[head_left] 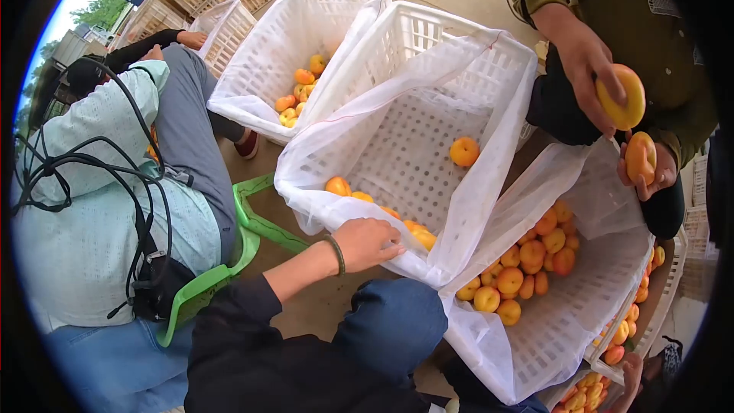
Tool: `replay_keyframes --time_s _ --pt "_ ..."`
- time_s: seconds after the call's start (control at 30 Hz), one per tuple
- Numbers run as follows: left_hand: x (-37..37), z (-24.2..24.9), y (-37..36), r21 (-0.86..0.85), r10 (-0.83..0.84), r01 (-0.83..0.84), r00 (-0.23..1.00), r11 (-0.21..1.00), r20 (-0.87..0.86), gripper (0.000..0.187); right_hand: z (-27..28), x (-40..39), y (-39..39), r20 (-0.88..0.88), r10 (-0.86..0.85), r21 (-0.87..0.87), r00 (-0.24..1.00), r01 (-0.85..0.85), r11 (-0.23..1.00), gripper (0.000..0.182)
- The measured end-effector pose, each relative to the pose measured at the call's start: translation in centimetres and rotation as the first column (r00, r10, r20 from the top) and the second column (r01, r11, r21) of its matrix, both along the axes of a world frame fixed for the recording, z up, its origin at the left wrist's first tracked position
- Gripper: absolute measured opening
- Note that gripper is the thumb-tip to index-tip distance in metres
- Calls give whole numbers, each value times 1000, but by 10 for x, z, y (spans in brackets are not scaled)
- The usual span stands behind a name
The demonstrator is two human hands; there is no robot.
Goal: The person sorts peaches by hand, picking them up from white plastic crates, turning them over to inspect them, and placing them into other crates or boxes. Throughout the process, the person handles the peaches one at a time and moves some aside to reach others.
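Note:
My left hand point(365, 243), with a bracelet at the wrist, is at the near rim of the middle white crate point(417, 38). Its fingers are curled on the edge of the white mesh liner point(321, 203). Several apricots point(337, 186) lie along that near side, and a single apricot point(464, 151) rests farther right on the perforated floor. What seems to be my right hand point(628, 382) shows partly at the lower right edge, beside crates of apricots point(589, 394); its fingers are hard to make out.
Across the crates, another person's hands point(585, 69) hold one apricot point(625, 98) and another apricot point(641, 157). A lined crate point(604, 321) holds many apricots; a farther crate point(245, 53) holds several. At left, another person sits by a green stool point(248, 245); black cables point(99, 157) hang there.

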State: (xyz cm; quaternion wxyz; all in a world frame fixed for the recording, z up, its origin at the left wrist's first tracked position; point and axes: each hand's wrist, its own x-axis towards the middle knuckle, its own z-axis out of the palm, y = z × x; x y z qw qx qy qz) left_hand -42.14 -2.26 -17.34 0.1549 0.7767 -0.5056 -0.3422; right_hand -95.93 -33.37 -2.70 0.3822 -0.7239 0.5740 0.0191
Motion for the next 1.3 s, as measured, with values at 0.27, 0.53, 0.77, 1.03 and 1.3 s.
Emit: replay_keyframes --time_s 0.27,0.53,0.77,1.03,1.3 --pt "137 -88 -100 523 -286 184 951 832 120 32 -11 85 -20 1 156 156 988 -154 976 58" --pt "153 -205 -38 888 -675 436 699 143 -235 65 -3 158 13 -229 403 154 886 -376 914 53" --pt "145 -201 -38 893 -800 444 562 76 -211 67 -20 157 -3 -181 507 235 843 -464 854 47" --pt "169 -137 -97 696 174 177 899 696 -402 51 -33 239 -11 -25 591 228 806 -571 789 47" --pt "113 -48 -145 439 417 109 174 892 -892 54 -113 445 47 382 718 -337 581 -636 694 51"
